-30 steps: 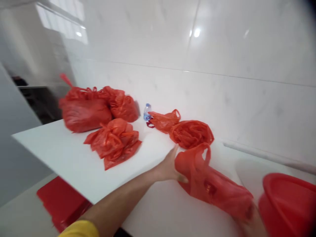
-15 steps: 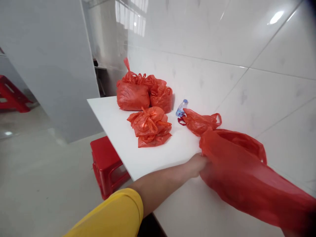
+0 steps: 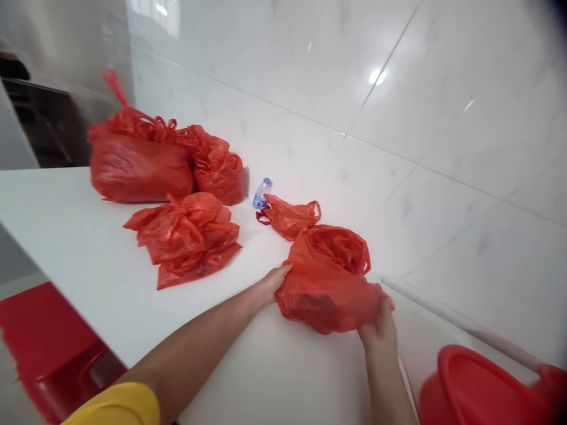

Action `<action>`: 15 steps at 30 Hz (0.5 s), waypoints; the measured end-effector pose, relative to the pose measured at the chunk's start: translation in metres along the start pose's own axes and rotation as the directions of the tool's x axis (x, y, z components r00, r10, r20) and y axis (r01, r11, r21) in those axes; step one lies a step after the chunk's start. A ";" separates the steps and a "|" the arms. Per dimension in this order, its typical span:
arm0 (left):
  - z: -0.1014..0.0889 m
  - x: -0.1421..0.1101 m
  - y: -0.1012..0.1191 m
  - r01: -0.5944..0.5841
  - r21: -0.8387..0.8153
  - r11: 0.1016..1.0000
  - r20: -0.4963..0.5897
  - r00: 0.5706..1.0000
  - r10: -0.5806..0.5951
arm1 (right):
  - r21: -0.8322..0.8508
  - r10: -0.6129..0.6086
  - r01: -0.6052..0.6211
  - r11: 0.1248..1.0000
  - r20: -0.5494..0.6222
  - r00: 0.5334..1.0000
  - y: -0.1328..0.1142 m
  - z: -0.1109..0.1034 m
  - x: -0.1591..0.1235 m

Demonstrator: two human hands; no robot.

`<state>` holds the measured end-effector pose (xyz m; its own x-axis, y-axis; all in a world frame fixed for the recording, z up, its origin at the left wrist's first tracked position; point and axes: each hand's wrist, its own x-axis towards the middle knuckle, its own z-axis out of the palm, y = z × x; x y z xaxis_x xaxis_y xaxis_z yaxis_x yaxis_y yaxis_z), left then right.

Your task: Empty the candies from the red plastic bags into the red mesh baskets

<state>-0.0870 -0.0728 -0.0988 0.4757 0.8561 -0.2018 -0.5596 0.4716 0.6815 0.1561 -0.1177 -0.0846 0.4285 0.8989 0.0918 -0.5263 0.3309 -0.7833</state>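
A red plastic bag [image 3: 328, 295] lies across the near part of the white table, its mouth and handles crumpled at the upper right. Something dark shows through its thin side; what it is I cannot make out. My left hand [image 3: 278, 280] grips the bag's left side, the fingers partly hidden behind the plastic. At the opposite end, my right hand [image 3: 379, 328] is closed on the bag's lower right corner, slightly blurred. Just beyond it lies a smaller red plastic bag [image 3: 292, 218], beside a clear bottle with a blue cap [image 3: 262, 195].
Full, knotted red bags [image 3: 142, 168] stand at the table's far left, with a flatter pile of red bags [image 3: 190, 236] before them. The tiled wall [image 3: 398, 118] borders the white table [image 3: 88, 260]. Red stools sit at lower left [image 3: 48, 336] and lower right [image 3: 482, 389].
The view has swung right and closer. The bag, stretched long toward the lower right before, is now bunched up on the table. My right hand has come into sight at its right end.
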 end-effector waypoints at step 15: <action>0.026 0.026 -0.016 0.032 -0.146 0.989 0.078 0.997 -0.021 | -0.230 0.268 -0.201 0.952 0.313 0.911 0.015 0.038 -0.020</action>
<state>-0.0483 -0.0639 -0.0961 0.5390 0.8269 -0.1605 -0.6370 0.5248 0.5647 0.1115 -0.1202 -0.0747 0.0195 0.9976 0.0660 -0.4189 0.0681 -0.9055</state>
